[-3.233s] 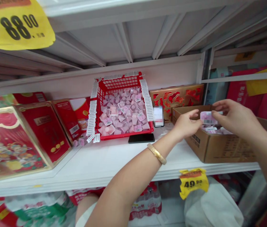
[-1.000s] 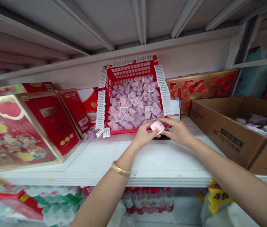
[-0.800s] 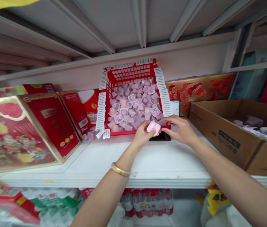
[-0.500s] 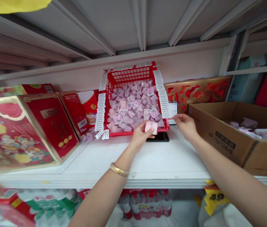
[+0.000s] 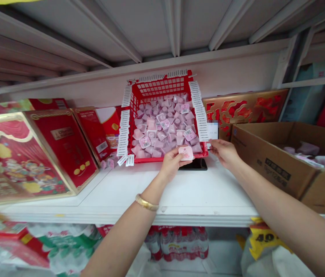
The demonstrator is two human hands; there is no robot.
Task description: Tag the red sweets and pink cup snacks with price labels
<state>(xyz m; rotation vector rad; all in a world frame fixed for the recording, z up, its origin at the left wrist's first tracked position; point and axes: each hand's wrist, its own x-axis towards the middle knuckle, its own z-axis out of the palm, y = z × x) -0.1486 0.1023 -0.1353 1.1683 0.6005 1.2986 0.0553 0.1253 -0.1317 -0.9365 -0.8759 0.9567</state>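
My left hand (image 5: 171, 163) is closed on a small pink jelly cup (image 5: 186, 153) with its flat lid up, at the front edge of a red plastic basket (image 5: 151, 159). Many similar pale pink cups (image 5: 168, 125) fill the basket, a few bearing barcode stickers. Rows of white barcode stickers (image 5: 199, 111) line the basket's rims. At the lower end of the right-hand row, my right hand (image 5: 224, 152) pinches a sticker (image 5: 208, 141) at its edge; the fingertips partly cover it.
A black phone (image 5: 194, 164) lies under the basket's front edge on the white shelf (image 5: 151, 192). An open cardboard box (image 5: 266, 161) with more cups stands right, red gift boxes (image 5: 61, 150) left. Bottled drinks (image 5: 176, 244) sit on the shelf below; metal shelf beams (image 5: 174, 30) run overhead.
The view has shifted slightly. My left hand still holds the jelly cup, its lid tilted a little differently. My right hand stays at the sticker row's lower end.
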